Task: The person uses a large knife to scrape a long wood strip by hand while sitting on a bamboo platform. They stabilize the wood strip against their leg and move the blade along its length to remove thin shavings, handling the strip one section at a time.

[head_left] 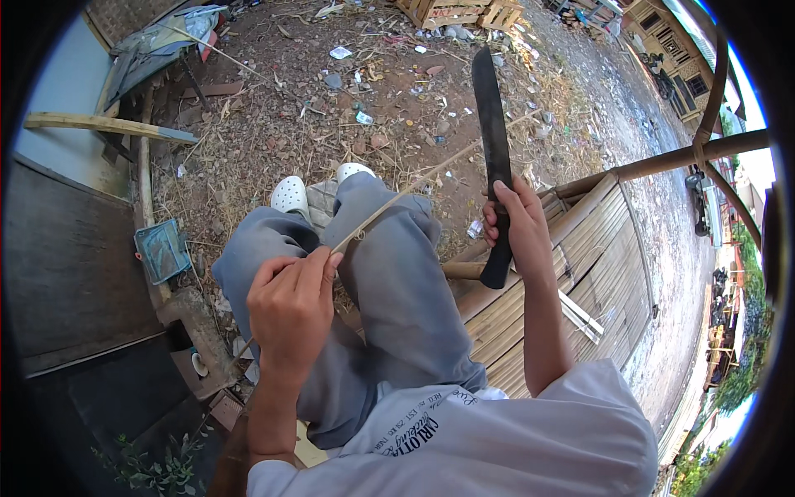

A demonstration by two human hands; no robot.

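- Grip of R hand (522, 219) is wrapped round dark handle of machete (490, 116); blade is held raised, point away, prob. so nothing is nicked.
- L hand (294, 294) is closed on pale strip (414, 190), appar. bamboo, pinched betw. thumb & fingers, perh. for steadiness; strip is angled out over grey trousers (402, 286) & is crossed by blade as seen from above.
- White clogs (290, 197) are set ahead, knees bent, likely for a stable seat.
- Slatted bamboo platform (609, 248) is placed at R, within easy reach of R hand.
- Beyond, wooden crate (451, 13) is seen at far edge of littered dirt (397, 99).
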